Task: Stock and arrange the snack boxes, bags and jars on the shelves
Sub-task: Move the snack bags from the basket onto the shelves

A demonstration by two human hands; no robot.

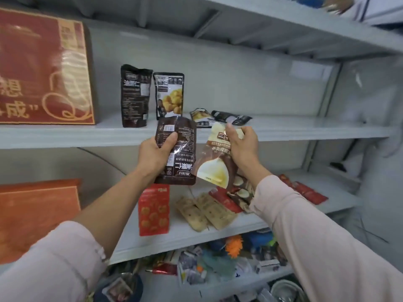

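My left hand (pixel 156 152) grips a dark brown snack bag (pixel 181 158), held upside down in front of the upper shelf's edge (pixel 87 139). My right hand (pixel 242 147) pinches the top of a cream and brown snack bag (pixel 212 171) that hangs beside it. On the upper shelf two dark bags stand upright, one black (pixel 135 97) and one showing yellow nuts (pixel 169 94). Two more bags (pixel 218 117) lie flat behind my right hand.
A large red gift box (pixel 45 70) fills the upper shelf's left end. On the lower shelf (pixel 185 236) are an orange box (pixel 37 214), a red bag (pixel 153 210), tan packets (pixel 205 211) and red packets (pixel 305 191). Mixed clutter (pixel 218 258) lies below.
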